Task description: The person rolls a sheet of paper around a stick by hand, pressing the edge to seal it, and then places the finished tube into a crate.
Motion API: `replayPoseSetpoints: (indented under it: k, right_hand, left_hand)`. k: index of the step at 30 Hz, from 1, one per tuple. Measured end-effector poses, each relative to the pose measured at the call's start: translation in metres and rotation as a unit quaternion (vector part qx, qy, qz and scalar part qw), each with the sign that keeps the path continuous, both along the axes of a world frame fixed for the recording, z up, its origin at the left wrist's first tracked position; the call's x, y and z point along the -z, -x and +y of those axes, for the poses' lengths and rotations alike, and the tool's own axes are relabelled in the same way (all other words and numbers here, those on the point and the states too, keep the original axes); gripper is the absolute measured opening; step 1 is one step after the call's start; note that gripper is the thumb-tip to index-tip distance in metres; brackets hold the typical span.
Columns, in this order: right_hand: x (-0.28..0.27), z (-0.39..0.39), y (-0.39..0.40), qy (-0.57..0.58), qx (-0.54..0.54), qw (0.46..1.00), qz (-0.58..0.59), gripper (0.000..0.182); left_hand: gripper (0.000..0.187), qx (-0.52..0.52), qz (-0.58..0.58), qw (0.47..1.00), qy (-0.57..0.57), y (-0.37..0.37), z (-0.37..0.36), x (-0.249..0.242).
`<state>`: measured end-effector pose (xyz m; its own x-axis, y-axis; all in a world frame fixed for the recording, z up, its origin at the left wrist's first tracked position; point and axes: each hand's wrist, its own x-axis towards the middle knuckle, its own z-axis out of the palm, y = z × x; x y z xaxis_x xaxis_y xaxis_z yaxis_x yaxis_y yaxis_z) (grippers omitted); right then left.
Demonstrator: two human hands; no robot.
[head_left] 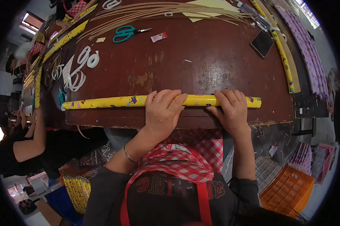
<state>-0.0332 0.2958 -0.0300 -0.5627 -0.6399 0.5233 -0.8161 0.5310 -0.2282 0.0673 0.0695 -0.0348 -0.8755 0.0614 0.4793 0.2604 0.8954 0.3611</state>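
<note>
A long roll of yellow printed wrapping paper (117, 102) lies crosswise on the brown table, close to its front edge. My left hand (164, 112) curls over the middle of the roll, fingers on top. Farther right, my right hand (233, 110) grips the same roll near its right end, thumb on the near side. A short stretch of the roll shows between the two hands. What lies under my palms is hidden.
Teal-handled scissors (126, 34), a small red-and-white packet (159, 37) and a dark phone (262, 44) lie on the table (170, 71). White tape strips (78, 80) are at left, long brown strips (147, 16) at the back. An orange crate (288, 188) stands below right; co-workers are at left.
</note>
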Motion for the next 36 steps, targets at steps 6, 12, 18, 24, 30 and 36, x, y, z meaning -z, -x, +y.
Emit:
replayPoseSetpoints:
  k: [6,12,18,24,30,36]
  right_hand:
    - [0.001,0.000,0.000,-0.001,-0.006,1.000,0.011,0.048]
    - [0.002,0.000,0.001,0.002,-0.010,1.000,0.009,0.048]
    - [0.002,0.000,0.000,-0.002,-0.008,1.000,0.020,0.049]
    - [0.002,-0.001,0.000,0.001,-0.005,1.000,0.023,0.050]
    - [0.001,-0.002,0.000,-0.002,-0.009,1.000,0.025,0.049]
    - [0.002,-0.001,0.000,-0.001,-0.008,1.000,0.022,0.050]
  left_hand:
    - [0.046,-0.004,-0.011,0.998,0.067,-0.013,-0.005,0.001]
    - [0.046,-0.047,-0.033,0.995,0.076,-0.029,-0.025,0.000]
    - [0.045,-0.071,-0.012,0.993,0.095,-0.039,-0.049,-0.001]
    - [0.040,-0.102,-0.006,0.988,0.112,-0.050,-0.071,-0.002]
    - [0.036,-0.103,-0.010,0.989,0.108,-0.056,-0.078,-0.004]
    - [0.036,-0.102,0.002,0.992,0.076,-0.056,-0.085,-0.007]
